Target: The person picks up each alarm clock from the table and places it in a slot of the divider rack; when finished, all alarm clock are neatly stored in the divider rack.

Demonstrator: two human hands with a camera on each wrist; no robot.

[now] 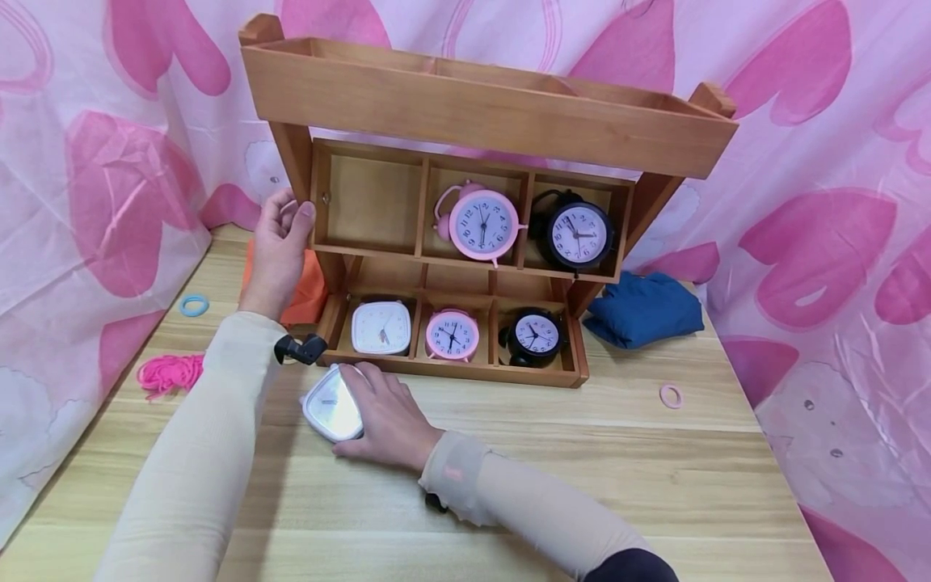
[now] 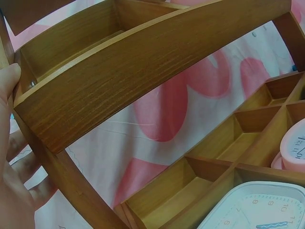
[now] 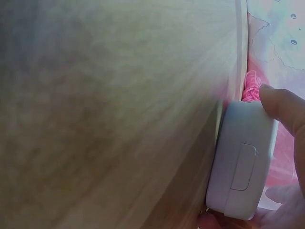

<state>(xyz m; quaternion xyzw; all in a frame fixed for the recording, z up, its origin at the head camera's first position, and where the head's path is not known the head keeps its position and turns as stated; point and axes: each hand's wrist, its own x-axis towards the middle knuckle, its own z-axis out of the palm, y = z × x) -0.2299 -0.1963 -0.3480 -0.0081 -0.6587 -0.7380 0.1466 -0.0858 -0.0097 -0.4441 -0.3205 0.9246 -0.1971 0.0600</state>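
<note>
My left hand (image 1: 280, 242) grips the left upright of the wooden shelf (image 1: 465, 121), thumb on its front edge; the same left hand (image 2: 12, 157) appears in the left wrist view, wrapped round the post. My right hand (image 1: 389, 416) holds a white square alarm clock (image 1: 332, 404) on the table in front of the shelf; the clock's back (image 3: 243, 167) shows in the right wrist view with a fingertip (image 3: 281, 107) on its edge. The shelf's middle row holds a pink clock (image 1: 482, 224) and a black clock (image 1: 578, 234). The bottom row holds a white clock (image 1: 381, 327), a pink clock (image 1: 452, 334) and a black clock (image 1: 537, 335).
Orange cloth (image 1: 305, 295) lies behind the shelf's left leg and a blue cloth (image 1: 643, 311) at its right. A blue hair tie (image 1: 194, 305), a pink string bundle (image 1: 170, 373) and a pink ring (image 1: 671, 396) lie on the wooden table (image 1: 655, 485). Pink heart curtains surround it.
</note>
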